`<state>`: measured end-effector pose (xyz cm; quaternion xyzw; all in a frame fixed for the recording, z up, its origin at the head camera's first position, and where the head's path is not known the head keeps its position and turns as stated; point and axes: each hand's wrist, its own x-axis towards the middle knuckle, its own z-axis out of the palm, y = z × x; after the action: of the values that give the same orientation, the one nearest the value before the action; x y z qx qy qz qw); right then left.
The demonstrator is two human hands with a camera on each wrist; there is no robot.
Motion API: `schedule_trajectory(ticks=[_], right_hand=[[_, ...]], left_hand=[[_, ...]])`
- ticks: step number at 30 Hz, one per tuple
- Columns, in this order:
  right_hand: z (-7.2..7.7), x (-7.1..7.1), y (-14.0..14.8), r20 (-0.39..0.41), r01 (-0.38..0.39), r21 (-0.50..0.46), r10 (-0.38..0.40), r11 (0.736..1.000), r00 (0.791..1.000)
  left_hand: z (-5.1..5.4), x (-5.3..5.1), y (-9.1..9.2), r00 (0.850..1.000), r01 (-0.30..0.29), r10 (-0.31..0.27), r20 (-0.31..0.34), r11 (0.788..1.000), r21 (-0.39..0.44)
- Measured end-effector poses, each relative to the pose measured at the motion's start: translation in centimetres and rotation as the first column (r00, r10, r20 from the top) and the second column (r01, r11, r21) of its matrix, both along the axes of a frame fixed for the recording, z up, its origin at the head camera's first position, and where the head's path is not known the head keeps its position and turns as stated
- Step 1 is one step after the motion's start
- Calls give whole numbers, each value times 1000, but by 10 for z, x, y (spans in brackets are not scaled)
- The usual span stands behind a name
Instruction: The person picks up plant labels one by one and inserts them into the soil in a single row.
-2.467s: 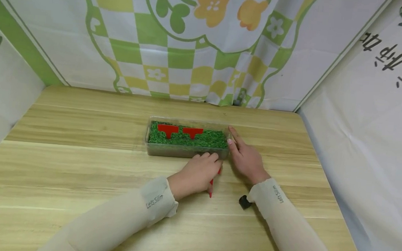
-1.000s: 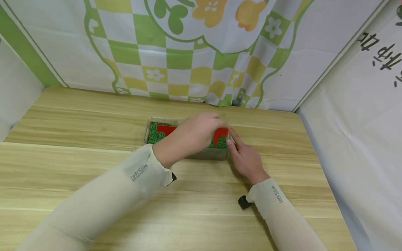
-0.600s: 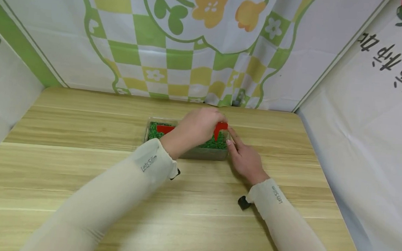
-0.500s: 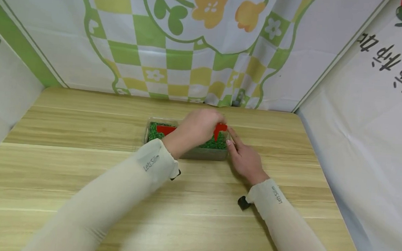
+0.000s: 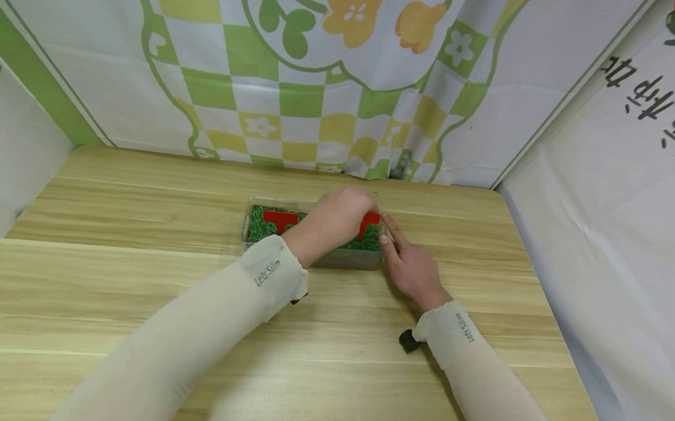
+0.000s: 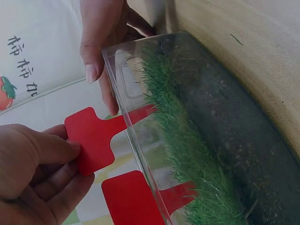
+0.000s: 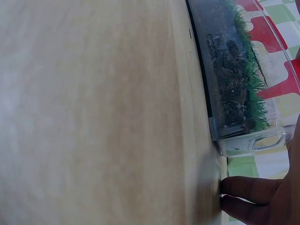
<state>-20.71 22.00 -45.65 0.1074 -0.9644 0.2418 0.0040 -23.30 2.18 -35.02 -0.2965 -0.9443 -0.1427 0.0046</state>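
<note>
In the head view my left hand pinches a red T-shaped plant label over the right part of a clear plastic box. The label's narrow stem reaches down into the green grass inside; its tip is hidden. A second red label stands close by in the left wrist view, and another red label is upright farther left. My right hand holds the box's right end, thumb and index finger at the rim. Two of its fingers reach down to the tabletop.
The box sits on a wooden table, dark soil showing through its wall. A checkered curtain hangs behind the far edge. White cloth walls the right side. Black wrist cameras are strapped under the sleeves.
My left hand has gone from the table in front of the box, where a red label was, to above the grass, then lowered the label slightly. The right hand has stayed at the box's end.
</note>
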Motion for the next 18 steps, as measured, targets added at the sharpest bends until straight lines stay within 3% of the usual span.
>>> schedule_trajectory(ticks=[5,12,18], right_hand=[[-1,0,0,3,3,-2,-3,1000,1000],[-3,0,1,-1,8,-3,-8,1000,1000],[-3,0,1,-5,2,-14,-2,1000,1000]], left_hand=[[-3,-1,1,1000,-2,2,-1,1000,-8],[-11,-1,1,999,-8,8,51,1000,-12],[-16,-1,2,999,-7,8,38,1000,-30]])
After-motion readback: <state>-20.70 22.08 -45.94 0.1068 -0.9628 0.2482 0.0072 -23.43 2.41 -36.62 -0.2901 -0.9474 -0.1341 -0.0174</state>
